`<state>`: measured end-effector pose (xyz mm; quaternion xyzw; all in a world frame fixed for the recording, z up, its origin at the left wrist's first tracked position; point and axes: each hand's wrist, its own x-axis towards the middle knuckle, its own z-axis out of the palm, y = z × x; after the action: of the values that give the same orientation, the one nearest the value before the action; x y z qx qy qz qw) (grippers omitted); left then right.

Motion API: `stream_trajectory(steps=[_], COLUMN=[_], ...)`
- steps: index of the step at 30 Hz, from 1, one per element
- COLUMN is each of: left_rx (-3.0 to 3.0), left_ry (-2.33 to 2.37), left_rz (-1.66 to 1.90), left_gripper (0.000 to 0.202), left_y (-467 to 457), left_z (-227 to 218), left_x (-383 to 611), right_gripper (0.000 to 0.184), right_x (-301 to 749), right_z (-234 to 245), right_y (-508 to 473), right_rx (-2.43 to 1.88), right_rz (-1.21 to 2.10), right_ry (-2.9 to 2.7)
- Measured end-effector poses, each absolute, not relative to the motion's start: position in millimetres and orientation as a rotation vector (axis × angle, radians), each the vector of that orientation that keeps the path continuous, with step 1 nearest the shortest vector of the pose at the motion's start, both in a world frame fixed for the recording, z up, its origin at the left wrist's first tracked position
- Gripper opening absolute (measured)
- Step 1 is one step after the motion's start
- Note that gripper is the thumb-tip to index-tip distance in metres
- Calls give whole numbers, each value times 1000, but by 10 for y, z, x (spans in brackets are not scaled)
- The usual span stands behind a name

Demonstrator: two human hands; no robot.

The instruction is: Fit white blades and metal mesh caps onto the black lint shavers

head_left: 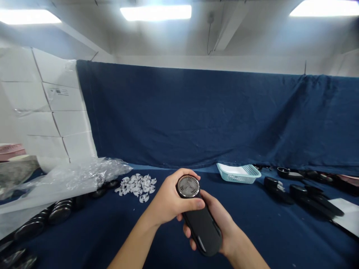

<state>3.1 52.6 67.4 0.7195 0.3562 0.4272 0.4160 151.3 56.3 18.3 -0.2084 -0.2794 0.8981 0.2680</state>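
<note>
Both hands hold one black lint shaver (202,228) above the blue-covered table (280,239). My left hand (171,200) wraps around its round head, the thumb lying just under the perforated metal foil (188,185). My right hand (224,228) cups the long black body from below and from the right, fingers curled around it. The foil faces up toward the camera.
A pile of small white plastic pieces (138,185) lies ahead on the left. A row of black round parts (56,213) runs under a clear plastic sheet (70,179). A pale blue basket (238,172) stands at the back. More black shavers (305,196) lie at the right. White cartons (53,108) are stacked at the left.
</note>
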Motion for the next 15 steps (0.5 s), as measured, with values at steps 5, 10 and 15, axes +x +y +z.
stream_trajectory(steps=[5,10,15], left_rx=[1910,1939,1972], left_ry=[737,724,682], left_rz=[1101,1078,1081], left_gripper=[56,53,52], left_y=[576,559,532], left_z=[682,707,725], left_x=[-50,-79,-91], right_gripper=[76,86,89], right_x=[1491,1497,1501], right_z=[164,161,225], right_y=[531,500,458], right_rx=[-567,-655,-715], right_rz=[2422,2409,2390], right_ry=[-783,-874,-918])
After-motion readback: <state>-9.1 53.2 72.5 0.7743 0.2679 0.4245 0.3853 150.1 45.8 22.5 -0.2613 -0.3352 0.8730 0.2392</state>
